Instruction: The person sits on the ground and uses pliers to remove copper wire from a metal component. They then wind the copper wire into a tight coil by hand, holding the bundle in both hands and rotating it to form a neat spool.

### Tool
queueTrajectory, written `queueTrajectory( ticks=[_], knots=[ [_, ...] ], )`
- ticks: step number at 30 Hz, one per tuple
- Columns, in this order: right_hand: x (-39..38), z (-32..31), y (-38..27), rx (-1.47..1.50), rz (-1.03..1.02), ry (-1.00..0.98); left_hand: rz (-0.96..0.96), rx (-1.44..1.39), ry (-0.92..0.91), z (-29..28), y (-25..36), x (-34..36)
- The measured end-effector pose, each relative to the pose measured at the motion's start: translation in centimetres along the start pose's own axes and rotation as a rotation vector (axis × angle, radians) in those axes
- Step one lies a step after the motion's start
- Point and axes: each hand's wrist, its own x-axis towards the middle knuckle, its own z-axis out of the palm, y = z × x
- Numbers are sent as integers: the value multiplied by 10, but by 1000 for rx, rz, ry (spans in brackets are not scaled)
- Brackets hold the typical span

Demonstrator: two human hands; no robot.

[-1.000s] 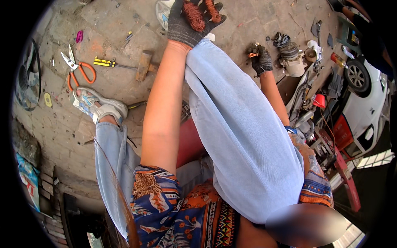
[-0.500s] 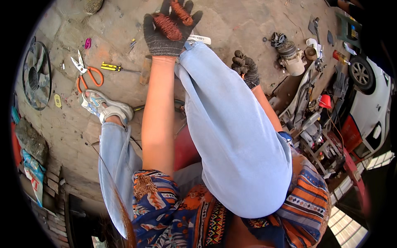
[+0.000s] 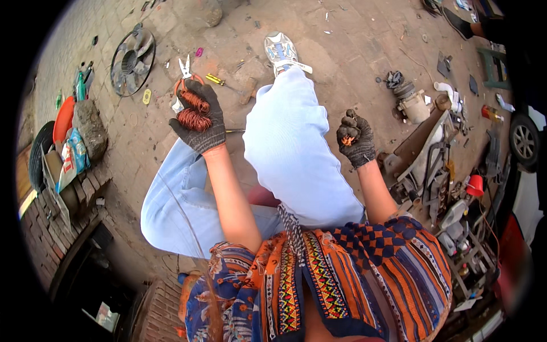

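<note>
My left hand [image 3: 213, 126], in a dark knit glove, is turned palm up with two coils of copper wire in it. One reddish copper coil [image 3: 195, 101] lies across the fingers and another copper coil [image 3: 194, 120] sits nearer the palm. The fingers curl partly round them. Just beyond these fingertips are the shears [image 3: 185, 68], their orange handles partly hidden by the hand. My right hand [image 3: 360, 149], gloved alike, is closed to the right of my raised knee. Short orange-copper wire pieces [image 3: 347, 140] poke out of its fist.
A yellow-handled screwdriver [image 3: 215, 79] and a black fan [image 3: 132, 61] lie on the paved ground at the far left. To the right stand a metal motor-like part [image 3: 413, 105], heaped scrap parts [image 3: 436, 151] and a red bucket [image 3: 474, 185]. A large stone [image 3: 90, 131] is at left.
My left hand has drawn back and to the left with the coils, its fingers curling more. My right hand has turned palm up, showing the wire pieces. The view and my legs have shifted.
</note>
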Motion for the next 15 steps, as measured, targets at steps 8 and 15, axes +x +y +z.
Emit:
queueTrajectory(
  ticks=[8, 15],
  knots=[
    [-48, 139, 18, 2, -244, -72, 80, 147, -118, 82, 48, -153],
    [-93, 197, 39, -162, -381, -105, 182, 227, -266, 140, 111, -232]
  ],
)
